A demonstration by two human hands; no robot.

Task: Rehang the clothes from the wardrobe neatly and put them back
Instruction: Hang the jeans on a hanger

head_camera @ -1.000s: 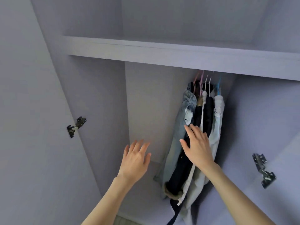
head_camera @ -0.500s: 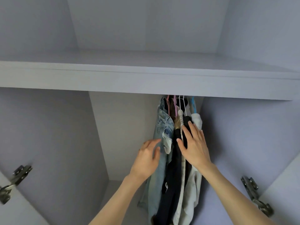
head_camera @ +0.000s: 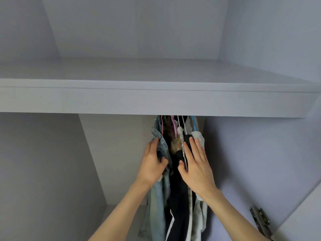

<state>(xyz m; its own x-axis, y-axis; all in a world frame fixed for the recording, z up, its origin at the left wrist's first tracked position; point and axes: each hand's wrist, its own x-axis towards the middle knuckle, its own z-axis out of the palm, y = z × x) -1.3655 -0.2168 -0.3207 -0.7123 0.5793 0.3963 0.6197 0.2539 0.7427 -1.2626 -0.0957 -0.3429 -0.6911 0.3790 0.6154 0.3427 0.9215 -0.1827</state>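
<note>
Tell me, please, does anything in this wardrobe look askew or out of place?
Yes: the clothes hang crammed together at the right end under the shelf, with the left of the wardrobe bare. The denim garment, held by the left hand, looks bunched. The right hand rests flat on the bundle.

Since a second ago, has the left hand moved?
Yes. The left hand went right, from the bare back wall onto the denim garment, which it grips.
</note>
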